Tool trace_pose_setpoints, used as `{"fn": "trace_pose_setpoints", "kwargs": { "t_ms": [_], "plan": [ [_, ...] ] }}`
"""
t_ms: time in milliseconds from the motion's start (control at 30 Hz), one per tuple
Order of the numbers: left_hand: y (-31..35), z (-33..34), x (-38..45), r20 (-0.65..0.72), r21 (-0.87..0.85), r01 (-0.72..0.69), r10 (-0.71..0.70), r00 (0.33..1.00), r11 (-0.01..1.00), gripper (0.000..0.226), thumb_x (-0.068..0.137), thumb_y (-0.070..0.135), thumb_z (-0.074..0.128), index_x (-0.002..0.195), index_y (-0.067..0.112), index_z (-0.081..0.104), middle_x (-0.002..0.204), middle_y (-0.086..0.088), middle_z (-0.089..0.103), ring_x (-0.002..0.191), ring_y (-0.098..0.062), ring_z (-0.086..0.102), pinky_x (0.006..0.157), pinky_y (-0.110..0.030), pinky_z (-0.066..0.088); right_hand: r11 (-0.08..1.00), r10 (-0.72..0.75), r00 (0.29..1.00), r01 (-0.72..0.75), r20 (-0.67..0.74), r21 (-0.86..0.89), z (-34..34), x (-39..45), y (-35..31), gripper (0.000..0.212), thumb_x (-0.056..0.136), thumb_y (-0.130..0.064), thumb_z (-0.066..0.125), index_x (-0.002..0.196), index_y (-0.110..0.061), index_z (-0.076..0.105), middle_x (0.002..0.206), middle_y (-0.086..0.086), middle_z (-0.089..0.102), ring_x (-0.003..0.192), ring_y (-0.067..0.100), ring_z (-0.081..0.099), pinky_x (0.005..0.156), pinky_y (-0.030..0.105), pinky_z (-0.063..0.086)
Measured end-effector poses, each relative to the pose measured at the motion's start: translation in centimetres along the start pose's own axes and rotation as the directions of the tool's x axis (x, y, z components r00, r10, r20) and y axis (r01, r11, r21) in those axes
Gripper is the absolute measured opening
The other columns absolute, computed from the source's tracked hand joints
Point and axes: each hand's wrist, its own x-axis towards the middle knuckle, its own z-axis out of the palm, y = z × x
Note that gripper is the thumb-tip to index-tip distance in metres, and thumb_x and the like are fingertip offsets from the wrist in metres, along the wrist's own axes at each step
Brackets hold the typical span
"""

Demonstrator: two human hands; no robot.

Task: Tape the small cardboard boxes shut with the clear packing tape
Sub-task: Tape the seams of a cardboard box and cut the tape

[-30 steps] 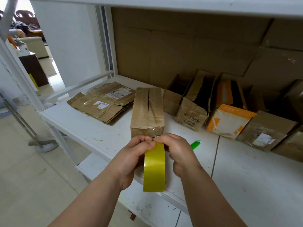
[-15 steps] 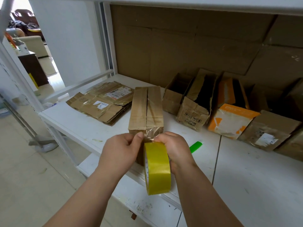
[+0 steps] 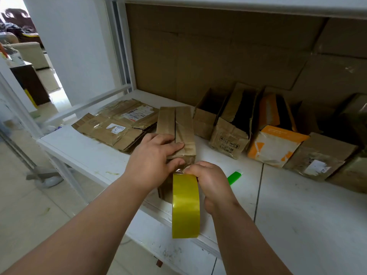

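Yellow tape roll (image 3: 185, 205) hangs at shelf edge, nearest. Right hand (image 3: 211, 182) curled round roll's top. Left hand (image 3: 153, 157) lies flat, fingers straight, pressing near end of closed box (image 3: 175, 129) on white shelf (image 3: 89, 153). Behind: flat cardboard pile (image 3: 117, 126) left, open boxes (image 3: 234, 124) right.

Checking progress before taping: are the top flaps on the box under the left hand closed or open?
Closed but untaped: the box has both flaps folded flat, a dark seam between them, the left hand pressing them down.
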Motion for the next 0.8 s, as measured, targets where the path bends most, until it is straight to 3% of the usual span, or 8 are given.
{"fn": "trace_pose_setpoints", "kwargs": {
  "t_ms": [100, 200, 300, 367, 400, 467, 600, 800],
  "plan": [
    [-0.6, 0.3, -0.1, -0.044, 0.027, -0.041, 0.042, 0.998, 0.999, 0.050, 0.081, 0.053, 0.064, 0.124, 0.029, 0.068, 0.126, -0.001, 0.065, 0.114, -0.032, 0.054, 0.086, -0.045, 0.053, 1.000, -0.001, 1.000, 0.001, 0.018, 0.024, -0.4, -0.4, 0.0, 0.014, 0.083, -0.003, 0.066, 0.070, -0.008, 0.064, 0.061, 0.006, 0.055, 0.055, 0.014, 0.051, 0.055, 0.025, 0.040],
    [-0.3, 0.1, -0.3, -0.011, 0.054, -0.097, 0.098, 0.995, 0.994, 0.063, 0.080, 0.049, 0.070, 0.138, 0.030, 0.056, 0.138, 0.000, 0.058, 0.129, -0.031, 0.047, 0.105, -0.042, 0.043, 0.998, -0.024, 0.999, 0.022, 0.032, 0.060, -0.7, -0.7, 0.3, 0.010, 0.086, -0.001, 0.064, 0.077, -0.005, 0.066, 0.069, 0.009, 0.061, 0.060, 0.014, 0.056, 0.058, 0.025, 0.045],
    [0.0, -1.0, -0.5, 0.080, -0.234, 0.032, -0.014, 0.997, 0.972, 0.078, 0.085, 0.031, 0.073, 0.152, 0.033, 0.032, 0.151, 0.015, 0.036, 0.145, -0.011, 0.023, 0.118, -0.031, 0.020, 0.995, -0.044, 0.998, 0.039, 0.052, 0.087, -0.8, -0.8, 0.4, 0.012, 0.087, 0.002, 0.064, 0.076, -0.004, 0.067, 0.069, 0.010, 0.063, 0.064, 0.018, 0.058, 0.064, 0.029, 0.047],
    [0.1, -1.7, -0.9, -0.037, -0.376, 0.066, -0.086, 0.996, 0.924, 0.058, 0.085, 0.032, 0.060, 0.142, 0.030, 0.049, 0.144, 0.012, 0.049, 0.139, -0.014, 0.038, 0.116, -0.045, 0.031, 0.995, -0.073, 0.995, 0.068, 0.068, 0.074, -0.9, -1.0, 0.4, 0.012, 0.087, 0.002, 0.064, 0.077, -0.004, 0.067, 0.068, 0.008, 0.064, 0.064, 0.017, 0.058, 0.066, 0.029, 0.047],
    [0.3, -2.1, -1.2, -0.130, -0.327, 0.048, -0.095, 0.987, 0.944, 0.049, 0.083, 0.037, 0.054, 0.132, 0.030, 0.060, 0.135, 0.009, 0.057, 0.130, -0.019, 0.047, 0.108, -0.051, 0.038, 0.994, -0.091, 0.993, 0.085, 0.079, 0.069, -1.0, -1.2, 0.4, 0.012, 0.087, 0.002, 0.064, 0.077, -0.004, 0.067, 0.067, 0.007, 0.065, 0.064, 0.016, 0.059, 0.066, 0.028, 0.047],
    [1.1, -2.9, -1.7, -0.183, -0.249, -0.011, -0.036, 0.982, 0.968, 0.039, 0.082, 0.043, 0.050, 0.112, 0.028, 0.070, 0.114, 0.010, 0.062, 0.111, -0.020, 0.054, 0.094, -0.045, 0.045, 0.991, -0.129, 0.987, 0.124, 0.101, 0.056, -1.1, -1.5, 0.4, 0.014, 0.087, 0.001, 0.064, 0.076, -0.006, 0.067, 0.066, 0.004, 0.065, 0.065, 0.015, 0.059, 0.069, 0.029, 0.048],
    [3.5, -3.7, -2.2, 0.101, -0.134, -0.054, 0.068, 0.993, 0.990, 0.034, 0.087, 0.049, 0.054, 0.105, 0.027, 0.073, 0.102, 0.012, 0.061, 0.098, -0.009, 0.057, 0.083, -0.029, 0.049, 0.974, -0.223, 0.966, 0.226, 0.129, -0.005, -1.3, -1.8, 0.2, 0.024, 0.090, 0.000, 0.062, 0.072, -0.014, 0.069, 0.071, 0.004, 0.068, 0.074, 0.022, 0.060, 0.076, 0.040, 0.047],
    [5.2, -4.1, -2.1, 0.266, -0.116, 0.151, -0.116, 0.957, 0.982, 0.011, 0.091, 0.040, 0.064, 0.093, 0.030, 0.070, 0.084, 0.009, 0.067, 0.079, -0.008, 0.061, 0.069, -0.024, 0.050, 0.964, -0.259, 0.958, 0.265, 0.125, -0.036, -1.8, -2.9, 0.1, 0.030, 0.092, -0.003, 0.060, 0.071, -0.019, 0.073, 0.079, 0.007, 0.073, 0.076, 0.025, 0.063, 0.079, 0.046, 0.052]
  ]
}}
